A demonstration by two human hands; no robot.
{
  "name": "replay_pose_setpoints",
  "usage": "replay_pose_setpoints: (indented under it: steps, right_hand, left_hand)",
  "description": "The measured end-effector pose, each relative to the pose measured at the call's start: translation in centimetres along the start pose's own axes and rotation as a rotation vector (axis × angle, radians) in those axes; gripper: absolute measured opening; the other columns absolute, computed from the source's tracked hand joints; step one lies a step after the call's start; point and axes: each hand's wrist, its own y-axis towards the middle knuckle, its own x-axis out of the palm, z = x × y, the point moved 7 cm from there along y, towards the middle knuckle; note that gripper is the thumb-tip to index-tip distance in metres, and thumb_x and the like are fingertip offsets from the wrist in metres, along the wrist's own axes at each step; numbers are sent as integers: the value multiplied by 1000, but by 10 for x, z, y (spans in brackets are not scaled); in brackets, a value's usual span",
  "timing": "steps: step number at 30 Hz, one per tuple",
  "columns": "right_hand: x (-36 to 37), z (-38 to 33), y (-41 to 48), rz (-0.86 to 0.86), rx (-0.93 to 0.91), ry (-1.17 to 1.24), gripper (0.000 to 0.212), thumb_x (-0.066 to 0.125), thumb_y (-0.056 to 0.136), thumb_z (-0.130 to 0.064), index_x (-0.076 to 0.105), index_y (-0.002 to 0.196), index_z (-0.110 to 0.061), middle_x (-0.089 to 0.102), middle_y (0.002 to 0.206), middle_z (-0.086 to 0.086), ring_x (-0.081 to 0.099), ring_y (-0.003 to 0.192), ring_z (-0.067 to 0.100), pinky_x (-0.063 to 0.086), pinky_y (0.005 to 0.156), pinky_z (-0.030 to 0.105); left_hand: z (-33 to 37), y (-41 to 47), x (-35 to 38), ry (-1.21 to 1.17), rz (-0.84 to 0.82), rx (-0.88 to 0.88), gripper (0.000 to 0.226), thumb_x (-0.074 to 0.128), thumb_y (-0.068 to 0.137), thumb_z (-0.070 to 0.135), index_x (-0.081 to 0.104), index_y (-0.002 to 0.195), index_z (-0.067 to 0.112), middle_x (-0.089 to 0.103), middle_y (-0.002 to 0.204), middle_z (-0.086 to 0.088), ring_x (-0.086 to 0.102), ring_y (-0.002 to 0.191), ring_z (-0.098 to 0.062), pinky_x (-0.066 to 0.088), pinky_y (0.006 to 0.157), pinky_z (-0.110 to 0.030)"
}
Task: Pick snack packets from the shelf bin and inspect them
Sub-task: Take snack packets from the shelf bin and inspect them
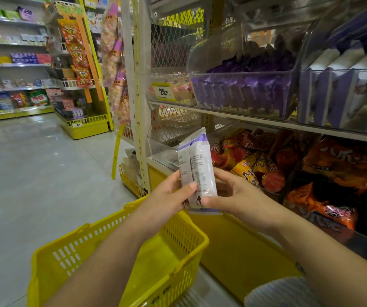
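1. at a shop shelf, a person's left hand (171, 197) grips the lower left edge of a snack packet (200, 165), thumb pressed on the printed face and fingers curled behind.
2. the right hand (235, 196) pinches the packet's lower right side, thumb tip on the face near the bottom seal, fingers mostly hidden behind it.
3. the packet, white with purple bands, stands upright between both hands, its back seam and small-print panel turned to the camera; the print is too small to read.
4. beneath the left forearm sits a yellow plastic basket (71, 260), its handle just beside the wrist; whether it hangs from the arm cannot be told.
5. striped cloth (278, 292) shows at the bottom edge, under the right forearm.
6. behind the packet, the lower shelf holds heaped orange and red snack bags (337, 165).
7. on the shelf above, a clear shelf bin (202, 54) is packed with purple packets standing in rows; a second clear bin (311, 41) to its right holds purple-and-white packets in the same colours as the one in hand.
8. a yellow price label (163, 91) with large black digits hangs on the front of a bin at the shelf's left end.
9. across the pale tiled floor (23, 162), more stocked shelves line the aisle, and a strip of orange snack bags (76, 52) hangs on a yellow end rack.
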Motion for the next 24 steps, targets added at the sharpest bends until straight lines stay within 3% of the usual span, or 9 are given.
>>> replay_pose_setpoints:
  steps: [4, 8, 11, 13, 17, 20, 24]
  right_hand:
    - [2, -3, 1, 39, -34, -78, 59, 67, 85, 1, 51, 134, -26, 65, 126, 0, 61, 117, 14, 49, 101, 37]
    - [5, -3, 2, 25, -33, -101, 60, 65, 87, -4, 47, 139, -28, 66, 125, 1, 61, 117, 17, 52, 96, 41]
    - [4, 3, 4, 41, 7, -66, 57, 61, 91, -8, 44, 142, -28, 67, 123, 5, 65, 111, 18, 55, 89, 39]
    - [2, 6, 5, 50, 34, -65, 55, 61, 92, -13, 44, 141, -30, 67, 122, 7, 67, 107, 21, 54, 88, 45]
    - [1, 10, 3, 26, 65, -27, 54, 64, 83, -28, 51, 136, -32, 68, 119, 7, 67, 106, 28, 51, 89, 52]
    - [3, 10, 3, -2, 62, -11, 53, 64, 82, -28, 53, 134, -31, 69, 118, 5, 67, 104, 24, 52, 86, 45]
    - [6, 11, 3, -24, 55, -10, 53, 63, 83, -26, 53, 134, -28, 69, 120, 4, 66, 110, 28, 51, 92, 48]
  left_hand:
    - [1, 1, 0, 48, 49, 23, 36, 50, 99, 14, 53, 130, 32, 71, 114, 11, 67, 106, -8, 56, 79, -24]
    - [4, 2, 2, 62, 57, 48, 52, 47, 95, 1, 49, 125, 43, 72, 111, 6, 69, 104, -12, 58, 80, -30]
    - [4, 1, 6, 122, 33, 62, 71, 57, 80, 1, 39, 138, 40, 70, 114, 3, 68, 104, -14, 57, 87, -38]
    - [1, 2, 6, 142, 31, 59, 76, 60, 78, 0, 38, 139, 39, 70, 114, 3, 69, 102, -15, 58, 86, -40]
    - [2, 1, 0, 72, 46, 31, 51, 52, 94, 0, 49, 124, 40, 75, 104, 2, 72, 94, -19, 60, 71, -31]
    - [2, 1, -8, 90, 111, 13, 40, 47, 95, 4, 51, 126, 29, 76, 96, -3, 74, 88, -23, 60, 70, -33]
    - [1, 0, -14, 102, 143, 9, 29, 45, 97, 8, 54, 118, 26, 77, 91, -1, 75, 82, -24, 59, 65, -30]
